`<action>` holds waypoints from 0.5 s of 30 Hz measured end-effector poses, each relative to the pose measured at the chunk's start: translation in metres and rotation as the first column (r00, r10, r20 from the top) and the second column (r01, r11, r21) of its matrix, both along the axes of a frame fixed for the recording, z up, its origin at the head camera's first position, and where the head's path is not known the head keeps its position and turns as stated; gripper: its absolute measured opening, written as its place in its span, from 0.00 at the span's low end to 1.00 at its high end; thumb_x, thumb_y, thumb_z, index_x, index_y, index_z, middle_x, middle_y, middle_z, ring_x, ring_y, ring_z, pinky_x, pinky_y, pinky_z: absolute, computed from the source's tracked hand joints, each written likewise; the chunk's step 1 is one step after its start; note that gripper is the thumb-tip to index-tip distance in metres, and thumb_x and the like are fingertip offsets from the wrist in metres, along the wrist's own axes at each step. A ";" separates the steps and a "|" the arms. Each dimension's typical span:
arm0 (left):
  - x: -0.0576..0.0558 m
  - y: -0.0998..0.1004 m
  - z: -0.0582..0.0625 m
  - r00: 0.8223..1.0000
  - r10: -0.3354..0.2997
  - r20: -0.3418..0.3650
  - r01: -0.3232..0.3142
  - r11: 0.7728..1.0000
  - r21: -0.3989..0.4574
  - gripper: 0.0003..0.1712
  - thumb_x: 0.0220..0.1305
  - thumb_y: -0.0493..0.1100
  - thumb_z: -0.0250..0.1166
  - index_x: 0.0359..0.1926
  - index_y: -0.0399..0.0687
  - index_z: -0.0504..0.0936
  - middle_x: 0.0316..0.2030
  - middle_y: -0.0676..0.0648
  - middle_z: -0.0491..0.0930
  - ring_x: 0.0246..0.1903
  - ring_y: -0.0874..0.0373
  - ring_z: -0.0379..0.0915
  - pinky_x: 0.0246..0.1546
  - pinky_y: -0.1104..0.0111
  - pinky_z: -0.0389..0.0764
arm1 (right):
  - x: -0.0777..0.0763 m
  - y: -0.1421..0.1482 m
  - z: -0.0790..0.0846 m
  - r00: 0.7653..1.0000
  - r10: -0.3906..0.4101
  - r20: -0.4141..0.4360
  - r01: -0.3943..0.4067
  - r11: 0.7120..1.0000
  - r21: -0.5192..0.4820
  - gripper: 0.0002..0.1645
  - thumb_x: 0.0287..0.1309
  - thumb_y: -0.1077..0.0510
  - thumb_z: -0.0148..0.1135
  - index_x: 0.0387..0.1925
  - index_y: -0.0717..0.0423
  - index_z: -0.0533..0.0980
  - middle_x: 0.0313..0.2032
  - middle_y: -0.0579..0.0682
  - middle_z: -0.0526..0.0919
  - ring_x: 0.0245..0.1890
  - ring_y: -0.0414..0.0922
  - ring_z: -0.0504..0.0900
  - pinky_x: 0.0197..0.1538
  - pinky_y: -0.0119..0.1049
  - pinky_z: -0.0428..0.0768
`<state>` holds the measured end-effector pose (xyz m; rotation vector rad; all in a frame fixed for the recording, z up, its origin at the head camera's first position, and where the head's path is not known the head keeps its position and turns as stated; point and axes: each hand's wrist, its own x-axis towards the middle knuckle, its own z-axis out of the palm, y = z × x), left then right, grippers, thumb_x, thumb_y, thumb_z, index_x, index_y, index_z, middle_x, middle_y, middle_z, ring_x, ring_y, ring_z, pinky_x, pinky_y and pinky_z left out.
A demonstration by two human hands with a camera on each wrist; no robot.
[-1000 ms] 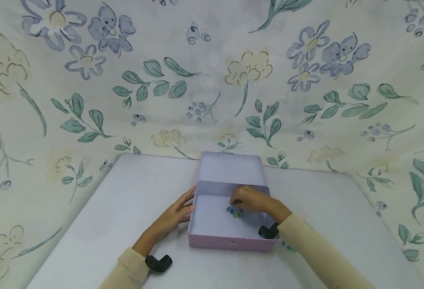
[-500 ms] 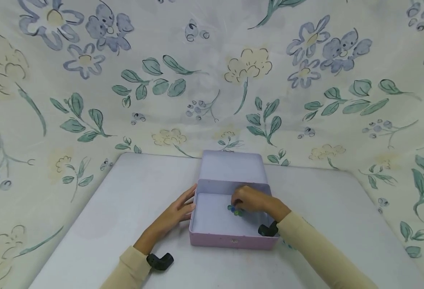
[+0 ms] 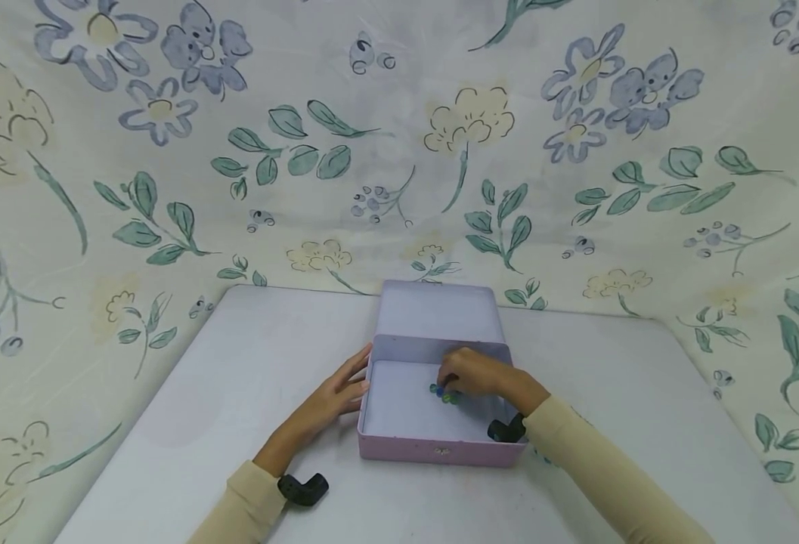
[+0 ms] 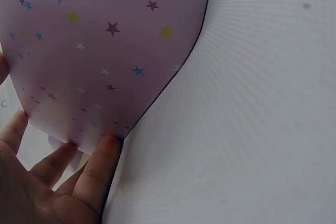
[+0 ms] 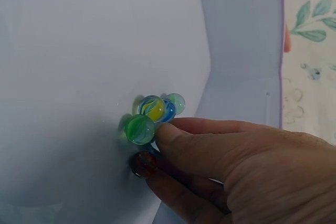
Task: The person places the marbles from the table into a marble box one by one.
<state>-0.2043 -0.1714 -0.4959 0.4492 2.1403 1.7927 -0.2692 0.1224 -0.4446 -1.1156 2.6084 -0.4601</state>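
Note:
A pink metal box (image 3: pixel 440 452) stands open on the table, its lid folded back; the left wrist view shows stars printed on its outside. My left hand (image 3: pixel 334 397) rests its spread fingers against the box's left wall. Inside, my right hand (image 3: pixel 477 374) reaches down to a cluster of glass marbles (image 3: pixel 447 396). In the right wrist view, thumb and fingers close around a marble that they partly hide. The thumb is at a green marble (image 5: pixel 139 129), and a lower finger touches a dark red marble (image 5: pixel 144 164). A yellow-and-blue marble (image 5: pixel 153 108) lies beside them.
The raised lid (image 3: pixel 440 310) leans back behind the box. More small bluish-green marbles (image 3: pixel 543 457) lie on the white table (image 3: pixel 290 325) outside the box, partly hidden by the right sleeve. A floral cloth (image 3: pixel 399 151) hangs around the table's back and sides.
The head view has shifted slightly. The marbles at my right hand look bunched a little closer together. My left hand stays against the box.

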 end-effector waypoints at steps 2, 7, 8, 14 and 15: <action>0.000 0.000 0.000 1.000 0.009 0.014 -0.009 1.000 -0.005 0.37 0.77 0.47 0.51 0.79 0.71 0.45 0.80 0.42 0.43 0.76 0.34 0.48 0.65 0.45 0.73 | 0.000 0.000 0.001 1.000 -0.004 0.011 0.004 1.000 0.003 0.09 0.57 0.68 0.69 0.40 0.57 0.88 0.37 0.48 0.88 0.37 0.38 0.83 0.45 0.30 0.84; 0.001 0.002 0.001 0.999 0.026 0.018 -0.026 1.000 -0.011 0.37 0.77 0.47 0.51 0.79 0.73 0.46 0.80 0.44 0.45 0.76 0.35 0.50 0.65 0.45 0.74 | 0.000 0.000 0.003 1.000 -0.022 0.021 0.022 1.000 0.000 0.11 0.56 0.68 0.69 0.41 0.57 0.87 0.38 0.48 0.88 0.38 0.39 0.84 0.47 0.32 0.85; 0.001 0.002 0.002 1.000 0.026 0.016 -0.026 1.000 -0.009 0.37 0.77 0.47 0.51 0.79 0.73 0.46 0.80 0.44 0.45 0.76 0.35 0.50 0.65 0.45 0.73 | 0.000 0.001 0.004 1.000 -0.025 0.019 0.025 1.000 -0.005 0.11 0.56 0.69 0.69 0.41 0.57 0.87 0.38 0.49 0.89 0.38 0.39 0.84 0.47 0.32 0.85; 0.002 0.001 0.003 0.999 0.030 0.023 -0.030 1.000 -0.009 0.37 0.77 0.48 0.51 0.79 0.75 0.47 0.80 0.44 0.44 0.76 0.34 0.49 0.64 0.45 0.74 | -0.002 0.003 0.015 0.999 -0.034 0.020 0.034 0.999 -0.024 0.11 0.60 0.68 0.66 0.44 0.60 0.86 0.40 0.50 0.88 0.39 0.40 0.83 0.48 0.36 0.85; 0.001 0.001 0.003 0.999 0.030 0.022 -0.030 0.999 -0.011 0.37 0.77 0.49 0.51 0.79 0.75 0.46 0.80 0.44 0.44 0.76 0.34 0.49 0.64 0.45 0.74 | -0.002 0.004 0.018 0.999 -0.033 0.023 0.034 0.999 -0.026 0.11 0.60 0.68 0.66 0.44 0.60 0.86 0.40 0.50 0.88 0.39 0.41 0.83 0.48 0.36 0.85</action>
